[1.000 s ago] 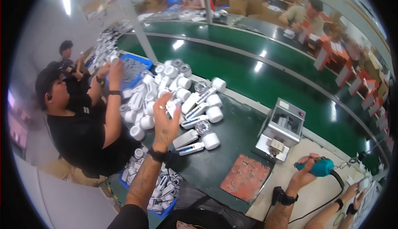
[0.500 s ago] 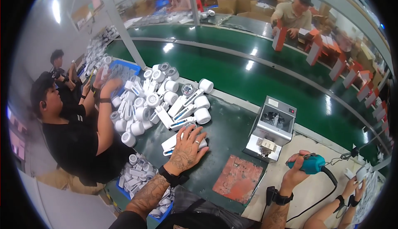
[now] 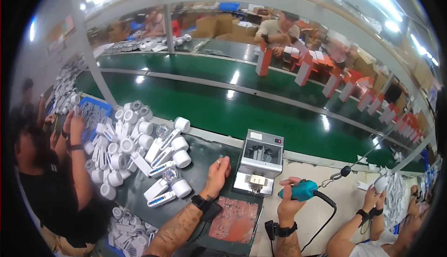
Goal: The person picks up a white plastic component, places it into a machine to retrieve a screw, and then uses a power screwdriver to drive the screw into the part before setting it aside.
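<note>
My left hand hovers over the dark bench mat, left of a grey screw feeder. Its fingers lie loosely together, and nothing shows in them. My right hand wraps round a teal electric screwdriver, which hangs from a coiled hook and trails a black cable. Left of my left hand lie white pieces that look like handheld fans, with round heads and flat handles. One such fan rests nearest me, apart from the larger pile.
A scuffed red pad lies before the feeder. Beyond the bench runs a green conveyor with orange-and-white boxes on its far side. A co-worker in black sits at left; another person's hands work at right.
My left hand has lifted off the nearest fans and moved right toward the feeder. My right hand still grips the screwdriver. The whole view has swung right, shifting the bench leftward in the picture.
</note>
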Demonstrator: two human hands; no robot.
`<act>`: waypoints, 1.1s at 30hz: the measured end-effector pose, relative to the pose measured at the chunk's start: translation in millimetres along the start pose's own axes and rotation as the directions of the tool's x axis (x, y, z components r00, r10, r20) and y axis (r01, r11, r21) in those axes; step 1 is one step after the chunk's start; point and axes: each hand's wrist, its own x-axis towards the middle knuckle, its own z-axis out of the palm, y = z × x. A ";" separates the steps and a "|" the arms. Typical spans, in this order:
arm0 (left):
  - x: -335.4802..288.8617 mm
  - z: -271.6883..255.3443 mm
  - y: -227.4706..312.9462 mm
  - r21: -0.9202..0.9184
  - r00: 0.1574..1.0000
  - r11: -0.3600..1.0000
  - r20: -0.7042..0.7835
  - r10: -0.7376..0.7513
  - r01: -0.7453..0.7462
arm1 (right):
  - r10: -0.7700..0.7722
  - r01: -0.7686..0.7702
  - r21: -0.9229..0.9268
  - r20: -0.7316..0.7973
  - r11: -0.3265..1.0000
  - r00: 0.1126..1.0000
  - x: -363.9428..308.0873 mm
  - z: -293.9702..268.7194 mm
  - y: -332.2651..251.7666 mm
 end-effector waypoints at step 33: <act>-10.0 -1.2 13.1 0.134 0.966 0.989 0.238 -0.096 0.065 | -0.219 0.224 -0.185 0.046 0.957 0.975 9.2 9.7 2.5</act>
